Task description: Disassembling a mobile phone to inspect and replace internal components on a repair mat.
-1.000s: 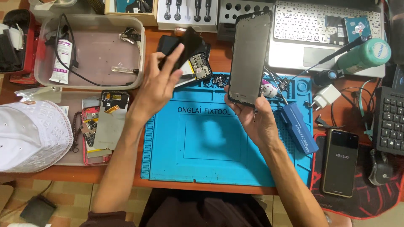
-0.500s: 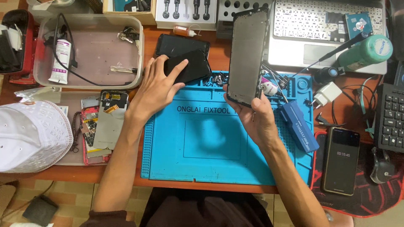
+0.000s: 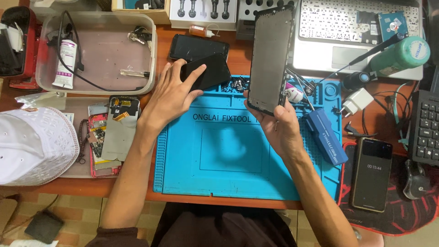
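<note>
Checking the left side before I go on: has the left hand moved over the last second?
Yes. The left hand dropped from a raised hold over the blue mat's top-left corner onto a black phone part there.

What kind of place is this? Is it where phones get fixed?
Most likely a phone repair bench. The right hand holds a bare phone screen frame over a blue repair mat, and an opened phone with its insides showing lies beside it.
</note>
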